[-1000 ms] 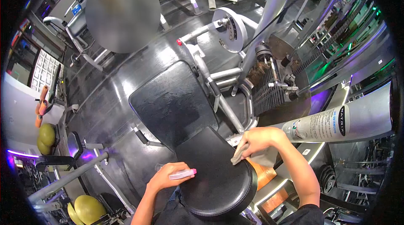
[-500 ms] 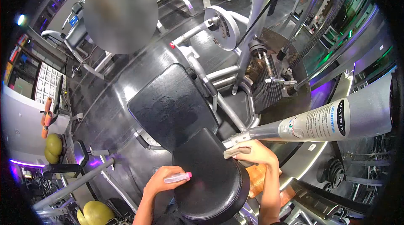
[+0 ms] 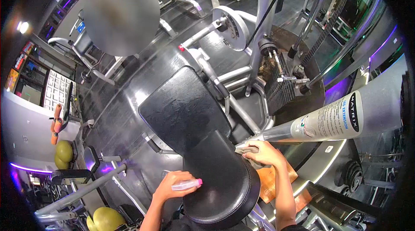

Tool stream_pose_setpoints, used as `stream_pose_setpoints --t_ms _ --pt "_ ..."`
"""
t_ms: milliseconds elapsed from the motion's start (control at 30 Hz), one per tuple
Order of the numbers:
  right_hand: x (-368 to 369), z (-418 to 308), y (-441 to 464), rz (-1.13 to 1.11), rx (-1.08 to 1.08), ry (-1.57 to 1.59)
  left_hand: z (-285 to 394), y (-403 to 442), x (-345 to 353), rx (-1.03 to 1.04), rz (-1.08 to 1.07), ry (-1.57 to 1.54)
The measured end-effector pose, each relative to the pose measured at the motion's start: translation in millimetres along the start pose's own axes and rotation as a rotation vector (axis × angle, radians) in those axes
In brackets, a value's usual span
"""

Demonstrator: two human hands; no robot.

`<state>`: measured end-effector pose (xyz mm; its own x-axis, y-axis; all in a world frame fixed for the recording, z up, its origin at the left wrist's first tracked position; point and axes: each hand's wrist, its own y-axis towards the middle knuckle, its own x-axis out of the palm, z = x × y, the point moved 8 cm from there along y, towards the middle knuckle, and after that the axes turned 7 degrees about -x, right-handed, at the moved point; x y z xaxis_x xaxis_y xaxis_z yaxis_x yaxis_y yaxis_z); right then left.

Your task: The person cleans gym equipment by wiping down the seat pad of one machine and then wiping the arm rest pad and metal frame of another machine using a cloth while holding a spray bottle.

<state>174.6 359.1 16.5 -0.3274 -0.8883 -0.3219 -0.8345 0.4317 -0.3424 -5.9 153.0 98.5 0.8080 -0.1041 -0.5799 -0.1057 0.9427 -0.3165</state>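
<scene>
A small clear bottle with a pink cap (image 3: 186,185) lies in my left hand (image 3: 169,184), the fingers closed round it at the left edge of the black padded backrest (image 3: 218,183). My right hand (image 3: 267,153) grips a grey-beige folded cloth (image 3: 247,149) at the right side edge of the backrest, near its join with the seat. Beyond the backrest spreads the black seat pad (image 3: 183,105), its surface creased and shiny. The underside of the cloth is hidden.
A thick silver post labelled leg extension (image 3: 328,120) extends to the right. Ahead stand the machine's round white cam (image 3: 230,28) and a weight stack (image 3: 281,84). Yellow-green balls (image 3: 106,219) lie at lower left. A person, mostly blurred out (image 3: 121,14), is at upper left.
The view has shifted slightly, so the machine sits a little further right. My right hand has tipped downward with the cloth at the backrest's side edge. My left hand still holds the bottle.
</scene>
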Motion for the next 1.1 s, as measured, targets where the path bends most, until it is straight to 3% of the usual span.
stream_pose_setpoints --t_ms 133,200,267,367,400,567,633,767,833,933,1100 --pt "-10 -24 -21 0.1 -0.009 -0.084 -9 -12 3 -0.015 0.028 0.01" --pt "-10 -22 -39 0.12 -0.015 -0.045 -12 -15 0 -0.075 0.052 -0.128" --pt "-16 -33 -56 0.166 -0.061 0.035 -14 -19 0 -0.067 0.056 -0.137" --pt "-23 -49 -87 0.201 0.029 -0.088 -12 -21 0 -0.041 0.069 -0.148" --pt "-25 -67 -97 0.292 -0.058 -0.063 -10 -22 0 -0.021 0.077 -0.149" --pt "-16 -97 -121 0.337 -0.006 -0.129 -18 -30 0 0.015 0.09 -0.192" --pt "-14 -126 -127 0.486 -0.155 -0.337 -27 -34 -5 0.004 0.111 -0.225" --pt "3 -171 -116 0.547 -0.197 -0.664 -36 -47 -13 0.046 0.205 -0.27" --pt "8 -174 -99 0.519 -0.229 -0.729 -33 -52 -13 0.074 0.198 -0.266" --pt "30 -174 -63 0.177 -0.135 -1.076 -39 -61 -14 0.088 0.242 -0.279" --pt "80 -187 -38 -0.053 -0.184 -1.236 -53 -77 -19 0.008 0.382 -0.328"
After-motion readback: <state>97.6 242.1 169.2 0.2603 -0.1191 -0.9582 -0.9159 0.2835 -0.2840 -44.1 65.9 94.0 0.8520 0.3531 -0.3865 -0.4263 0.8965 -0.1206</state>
